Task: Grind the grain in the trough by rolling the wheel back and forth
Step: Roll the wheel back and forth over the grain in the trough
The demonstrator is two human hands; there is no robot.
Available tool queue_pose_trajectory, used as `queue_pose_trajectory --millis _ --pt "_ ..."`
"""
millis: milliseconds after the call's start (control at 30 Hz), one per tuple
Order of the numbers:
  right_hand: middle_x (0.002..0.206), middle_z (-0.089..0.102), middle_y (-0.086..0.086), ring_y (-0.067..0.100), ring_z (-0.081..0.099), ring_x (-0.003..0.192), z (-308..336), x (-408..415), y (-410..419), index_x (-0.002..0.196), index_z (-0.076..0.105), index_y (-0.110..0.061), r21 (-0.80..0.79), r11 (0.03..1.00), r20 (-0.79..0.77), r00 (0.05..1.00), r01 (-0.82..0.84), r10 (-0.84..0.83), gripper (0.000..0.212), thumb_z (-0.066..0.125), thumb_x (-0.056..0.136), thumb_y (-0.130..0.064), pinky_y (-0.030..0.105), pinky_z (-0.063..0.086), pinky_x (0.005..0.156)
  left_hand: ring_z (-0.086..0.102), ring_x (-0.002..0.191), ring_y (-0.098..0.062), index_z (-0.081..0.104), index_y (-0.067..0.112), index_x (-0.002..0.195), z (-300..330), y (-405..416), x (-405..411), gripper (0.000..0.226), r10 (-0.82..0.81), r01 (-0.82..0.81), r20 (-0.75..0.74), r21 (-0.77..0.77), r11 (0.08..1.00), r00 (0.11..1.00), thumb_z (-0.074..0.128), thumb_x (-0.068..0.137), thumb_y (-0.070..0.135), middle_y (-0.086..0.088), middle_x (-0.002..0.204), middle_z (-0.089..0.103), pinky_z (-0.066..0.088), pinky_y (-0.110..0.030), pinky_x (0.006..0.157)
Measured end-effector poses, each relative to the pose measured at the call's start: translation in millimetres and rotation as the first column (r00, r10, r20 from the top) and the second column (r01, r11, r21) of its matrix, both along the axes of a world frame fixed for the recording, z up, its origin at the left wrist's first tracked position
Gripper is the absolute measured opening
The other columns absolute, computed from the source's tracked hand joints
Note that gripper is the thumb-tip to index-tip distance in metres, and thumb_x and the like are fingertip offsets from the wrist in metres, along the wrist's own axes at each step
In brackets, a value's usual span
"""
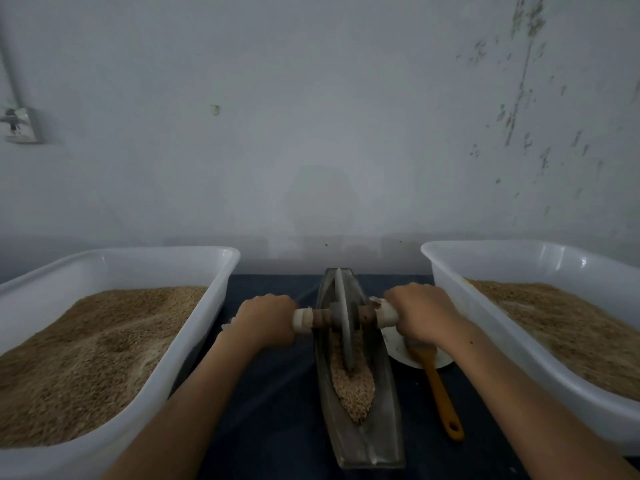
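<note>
Gripping the axle handles either side of the wheel (344, 327) — left hand (265, 320), right hand (420, 311) — over grain (353, 389) in the trough (381, 427)

I saw a white tub (221, 271) of brown grain outside the left hand and another white tub (446, 268) outside the right. Under the right hand lay an orange spatula (440, 386) on a white dish (394, 344), upon the dark tabletop (277, 393).

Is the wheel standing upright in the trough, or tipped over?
Upright. The wheel stands on edge in the grain of the trough, with both hands gripping its axle.
</note>
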State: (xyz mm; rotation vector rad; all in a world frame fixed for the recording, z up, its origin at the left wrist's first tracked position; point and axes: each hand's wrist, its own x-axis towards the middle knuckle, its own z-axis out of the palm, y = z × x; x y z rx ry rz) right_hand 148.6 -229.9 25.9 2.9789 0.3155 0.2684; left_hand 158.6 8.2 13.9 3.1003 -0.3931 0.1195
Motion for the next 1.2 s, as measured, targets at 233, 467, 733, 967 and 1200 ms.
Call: queue_pose_trajectory --millis 233,467,733,967,1200 --pt "0.085 0.058 -0.004 0.015 0.059 0.081 11.0 -3.7 -0.8 0.102 0.06 -0.025 -0.016 0.999 -0.23 0.973 0.031 -0.034 0.024 0.064 0.08 -0.016 0.028 0.047 0.071 0.058 0.086 -0.017 0.058 0.021 0.099 9.1 0.2 -4.1 0.024 -0.02 0.019 -0.179 -0.011 1.0 0.984 0.07 0.079 0.026 0.004 0.09 0.058 0.05 -0.032 0.082" --pt "0.098 0.062 -0.002 0.019 0.059 0.09 -4.2 -2.4 -0.1 0.094 0.051 -0.026 0.062 0.998 0.081 0.997 -0.014 0.009 0.012 0.055 0.089 -0.016 0.035 0.049 0.082 0.05 0.073 -0.011 0.045 0.028 0.083 -5.7 -0.7 -0.4 0.015 -0.004 0.008 0.188 -0.022 1.0 0.982 0.059 0.085 0.031 0.006 0.087 0.059 0.039 -0.027 0.067" --pt "0.088 0.057 -0.003 0.016 0.057 0.083 8.3 -5.9 -0.7 0.094 0.053 -0.026 -0.006 1.0 -0.148 0.989 0.015 -0.016 0.018 0.061 0.083 -0.014 0.029 0.045 0.072 0.059 0.085 -0.016 0.057 0.021 0.1 1.4 -2.6 1.0 0.02 -0.004 0.003 0.009 0.037 0.999 1.0 0.064 0.083 0.029 0.002 0.096 0.063 0.045 -0.029 0.074" --pt "0.097 0.062 -0.001 0.016 0.059 0.087 14.1 -9.5 1.7 0.11 0.059 -0.025 -0.02 1.0 -0.218 0.976 0.023 -0.027 0.028 0.063 0.084 -0.016 0.029 0.047 0.077 0.057 0.085 -0.016 0.058 0.019 0.104 5.1 -0.8 -0.8 0.029 0.005 -0.006 -0.171 -0.002 1.0 0.985 0.069 0.08 0.028 0.002 0.095 0.061 0.048 -0.03 0.079" --pt "0.101 0.063 -0.002 0.02 0.059 0.093 0.3 -7.4 5.4 0.089 0.046 -0.029 0.047 0.999 0.052 0.999 0.015 -0.017 0.019 0.058 0.087 -0.015 0.032 0.046 0.08 0.048 0.071 -0.012 0.047 0.027 0.085 -6.5 -1.7 -0.8 0.012 0.008 -0.006 0.19 -0.009 1.0 0.982 0.058 0.085 0.031 0.006 0.086 0.058 0.037 -0.028 0.066"
